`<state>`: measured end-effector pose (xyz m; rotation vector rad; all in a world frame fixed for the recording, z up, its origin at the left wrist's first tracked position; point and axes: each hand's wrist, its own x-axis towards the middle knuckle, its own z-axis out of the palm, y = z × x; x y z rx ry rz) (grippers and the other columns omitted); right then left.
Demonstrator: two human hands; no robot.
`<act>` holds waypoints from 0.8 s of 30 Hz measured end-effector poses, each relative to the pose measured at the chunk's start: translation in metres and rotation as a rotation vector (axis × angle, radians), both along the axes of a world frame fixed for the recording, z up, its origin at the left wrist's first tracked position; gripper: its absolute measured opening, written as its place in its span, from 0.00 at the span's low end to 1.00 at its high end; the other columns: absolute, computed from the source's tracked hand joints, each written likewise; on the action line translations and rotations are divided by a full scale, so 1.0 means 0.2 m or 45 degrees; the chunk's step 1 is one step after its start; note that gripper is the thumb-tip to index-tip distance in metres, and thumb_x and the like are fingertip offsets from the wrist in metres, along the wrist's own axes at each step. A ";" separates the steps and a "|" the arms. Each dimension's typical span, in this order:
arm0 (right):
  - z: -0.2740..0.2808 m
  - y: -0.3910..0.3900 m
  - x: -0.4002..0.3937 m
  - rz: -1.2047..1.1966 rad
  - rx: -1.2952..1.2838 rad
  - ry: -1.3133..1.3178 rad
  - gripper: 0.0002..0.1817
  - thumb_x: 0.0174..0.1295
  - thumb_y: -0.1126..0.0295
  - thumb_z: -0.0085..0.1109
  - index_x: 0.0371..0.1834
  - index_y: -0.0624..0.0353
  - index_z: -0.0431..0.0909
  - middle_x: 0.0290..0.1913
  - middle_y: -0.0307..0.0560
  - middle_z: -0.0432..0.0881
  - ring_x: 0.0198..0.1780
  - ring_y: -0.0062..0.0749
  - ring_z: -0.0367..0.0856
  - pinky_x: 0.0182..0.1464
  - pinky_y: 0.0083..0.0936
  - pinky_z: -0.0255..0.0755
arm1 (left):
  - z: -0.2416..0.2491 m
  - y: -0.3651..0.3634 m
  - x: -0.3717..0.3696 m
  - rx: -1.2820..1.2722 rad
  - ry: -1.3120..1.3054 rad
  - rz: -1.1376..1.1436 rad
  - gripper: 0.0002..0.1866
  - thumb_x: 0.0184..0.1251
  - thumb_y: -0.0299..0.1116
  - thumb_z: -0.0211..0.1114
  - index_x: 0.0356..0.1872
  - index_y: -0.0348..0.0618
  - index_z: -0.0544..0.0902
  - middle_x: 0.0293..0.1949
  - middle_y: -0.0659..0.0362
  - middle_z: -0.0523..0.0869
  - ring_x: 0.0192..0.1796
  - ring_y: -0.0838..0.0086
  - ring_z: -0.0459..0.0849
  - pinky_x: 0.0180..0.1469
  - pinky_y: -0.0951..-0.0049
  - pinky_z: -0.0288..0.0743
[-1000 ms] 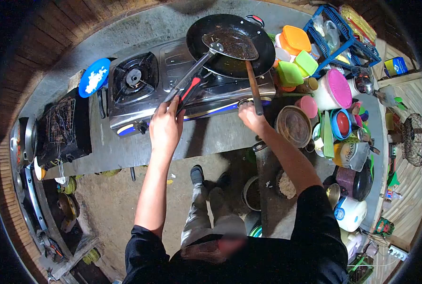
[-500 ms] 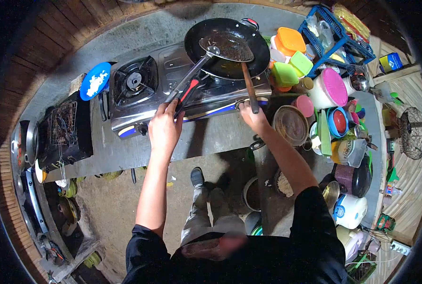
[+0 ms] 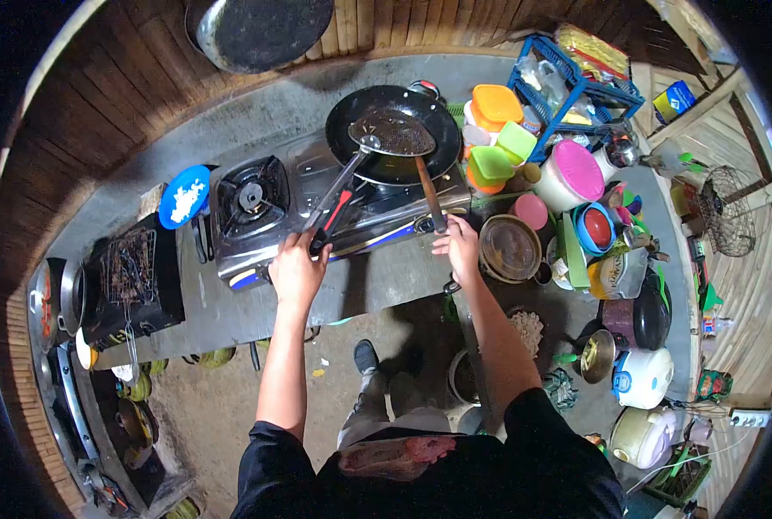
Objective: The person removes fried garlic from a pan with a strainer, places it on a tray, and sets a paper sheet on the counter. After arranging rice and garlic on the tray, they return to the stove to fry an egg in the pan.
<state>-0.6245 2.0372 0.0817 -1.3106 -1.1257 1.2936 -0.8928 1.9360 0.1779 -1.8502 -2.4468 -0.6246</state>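
My left hand [image 3: 297, 266] is closed around the lower end of a metal ladle [image 3: 334, 183]. The wok's red-and-black handle [image 3: 332, 220] runs down to the same fingers. On the right burner sits the black wok [image 3: 442, 117], with the ladle's bowl resting over a mesh strainer [image 3: 399, 132] inside it. The strainer's wooden handle [image 3: 430, 192] points toward me. At its end is my right hand [image 3: 460, 251], fingers apart, close to the front of the gas stove [image 3: 304, 227] and its right knob [image 3: 423, 225].
A blue plate with white food [image 3: 186, 198] lies left of the bare burner [image 3: 252, 196]. Plastic containers [image 3: 491, 164] and a pink-lidded tub [image 3: 576, 170] crowd the right side. A dark grill box [image 3: 135, 281] stands at the left. A large pan [image 3: 265, 35] hangs above.
My right hand has come away from the stove's right knob toward me, and its fingers have spread. The view has tilted up; the left hand keeps its hold on the ladle.
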 end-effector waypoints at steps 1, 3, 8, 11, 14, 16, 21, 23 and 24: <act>0.07 -0.01 -0.02 -0.140 -0.166 0.282 0.20 0.65 0.63 0.53 0.52 0.67 0.70 0.36 0.50 0.76 0.23 0.28 0.80 0.20 0.22 0.77 | 0.01 0.00 0.00 0.008 0.017 -0.011 0.20 0.50 0.44 0.70 0.44 0.48 0.83 0.38 0.56 0.82 0.40 0.59 0.81 0.40 0.63 0.76; 0.20 -0.03 -0.05 -0.138 -0.183 0.328 0.25 0.63 0.60 0.56 0.58 0.66 0.67 0.40 0.52 0.74 0.24 0.28 0.80 0.20 0.22 0.76 | 0.02 0.02 -0.03 0.059 0.063 -0.079 0.18 0.52 0.45 0.69 0.41 0.47 0.83 0.39 0.55 0.82 0.42 0.58 0.80 0.42 0.61 0.75; 0.30 0.01 -0.07 0.069 -0.045 -0.016 0.36 0.55 0.58 0.66 0.63 0.64 0.63 0.39 0.50 0.79 0.24 0.22 0.79 0.20 0.16 0.72 | -0.09 0.16 -0.14 -0.002 -0.174 0.007 0.16 0.59 0.44 0.63 0.43 0.45 0.79 0.40 0.48 0.81 0.42 0.52 0.80 0.43 0.55 0.73; 0.32 0.04 -0.06 0.162 0.013 -0.296 0.35 0.53 0.61 0.66 0.63 0.63 0.64 0.37 0.52 0.81 0.26 0.26 0.80 0.24 0.20 0.73 | -0.08 0.23 -0.17 -0.160 -0.384 -0.033 0.16 0.60 0.41 0.61 0.45 0.43 0.78 0.41 0.44 0.82 0.42 0.51 0.81 0.44 0.55 0.74; 0.25 0.10 -0.05 0.103 0.213 -0.747 0.29 0.52 0.71 0.60 0.60 0.63 0.67 0.35 0.61 0.82 0.36 0.51 0.83 0.42 0.37 0.75 | -0.16 0.29 -0.21 -0.146 -0.356 -0.100 0.16 0.62 0.39 0.60 0.46 0.41 0.77 0.40 0.43 0.83 0.43 0.49 0.81 0.44 0.55 0.74; 0.26 0.13 -0.03 0.090 0.281 -0.901 0.28 0.53 0.70 0.57 0.60 0.63 0.67 0.36 0.62 0.82 0.39 0.55 0.81 0.45 0.40 0.74 | -0.12 0.29 -0.20 -0.040 -0.303 -0.164 0.14 0.64 0.37 0.56 0.45 0.40 0.77 0.38 0.42 0.83 0.44 0.47 0.80 0.45 0.53 0.73; 0.27 0.14 0.04 0.048 0.330 -1.118 0.25 0.56 0.70 0.50 0.59 0.63 0.68 0.44 0.70 0.77 0.46 0.61 0.77 0.49 0.47 0.71 | 0.00 0.36 -0.21 -0.098 -0.277 -0.121 0.13 0.66 0.36 0.54 0.43 0.37 0.77 0.42 0.40 0.81 0.45 0.47 0.80 0.45 0.53 0.73; 0.28 0.13 0.07 0.032 0.437 -1.094 0.24 0.57 0.69 0.50 0.60 0.63 0.67 0.45 0.71 0.77 0.46 0.62 0.76 0.49 0.47 0.71 | 0.04 0.38 -0.23 -0.021 -0.250 -0.177 0.13 0.66 0.36 0.54 0.42 0.37 0.77 0.41 0.41 0.81 0.45 0.47 0.80 0.45 0.53 0.72; 0.29 0.12 0.07 0.019 0.539 -1.067 0.24 0.58 0.69 0.49 0.60 0.63 0.67 0.46 0.71 0.76 0.46 0.63 0.76 0.49 0.47 0.70 | 0.06 0.39 -0.24 0.002 -0.252 -0.222 0.12 0.66 0.36 0.54 0.42 0.37 0.76 0.40 0.42 0.81 0.45 0.48 0.79 0.45 0.53 0.72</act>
